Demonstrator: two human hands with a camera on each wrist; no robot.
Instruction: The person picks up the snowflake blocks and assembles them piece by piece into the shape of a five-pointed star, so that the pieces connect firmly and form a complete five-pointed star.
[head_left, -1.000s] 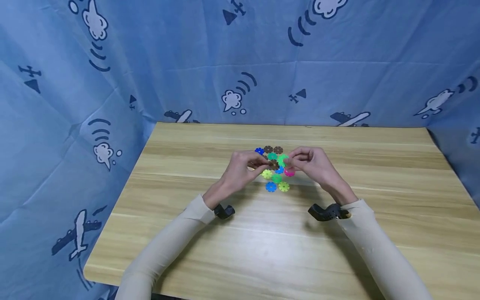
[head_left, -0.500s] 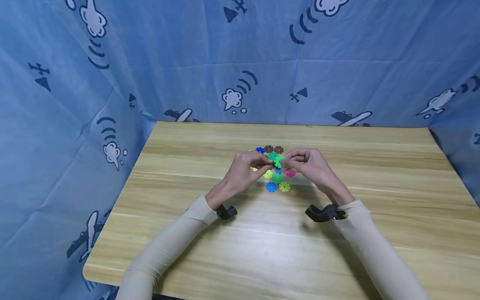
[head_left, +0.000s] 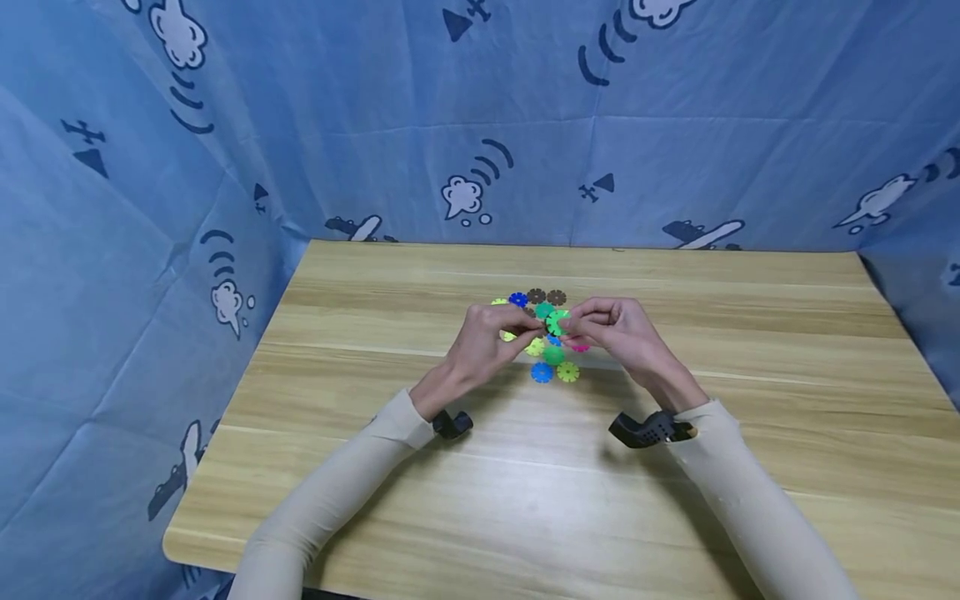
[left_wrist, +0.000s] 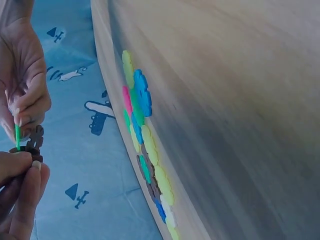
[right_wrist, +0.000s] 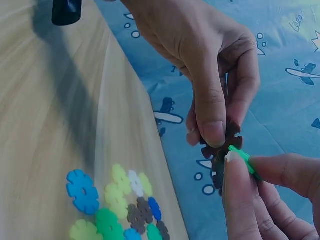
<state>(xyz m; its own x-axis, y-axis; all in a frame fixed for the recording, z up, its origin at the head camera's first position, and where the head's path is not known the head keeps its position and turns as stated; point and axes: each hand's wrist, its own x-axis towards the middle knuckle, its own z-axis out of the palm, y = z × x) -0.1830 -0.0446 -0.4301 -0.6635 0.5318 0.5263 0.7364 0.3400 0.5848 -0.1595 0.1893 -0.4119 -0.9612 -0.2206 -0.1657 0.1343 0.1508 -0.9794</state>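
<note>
My left hand [head_left: 487, 340] pinches brown notched snowflake discs [left_wrist: 35, 137] between thumb and fingertips. Two brown discs seem joined at an angle in the left wrist view. From the other side, my right hand [head_left: 621, 332] pinches a bright green snowflake disc [head_left: 556, 323]. Its edge meets the brown piece, as the right wrist view [right_wrist: 240, 154] shows; how deep it sits in a notch is hidden by fingers. Below both hands, loose discs lie flat on the table, among them a blue disc [head_left: 542, 372], a yellow-green disc [head_left: 567, 372] and a brown disc [head_left: 556, 297].
The wooden table [head_left: 480, 500] stretches out on all sides of the discs. A blue printed cloth [head_left: 420, 100] hangs behind it and on the left. Dark wrist cameras, such as the right one [head_left: 645, 430], stick out under both wrists.
The right hand has brought the green disc leftward against the brown piece, turning it in front of it. The left hand stays nearly in place and keeps its pinch.
</note>
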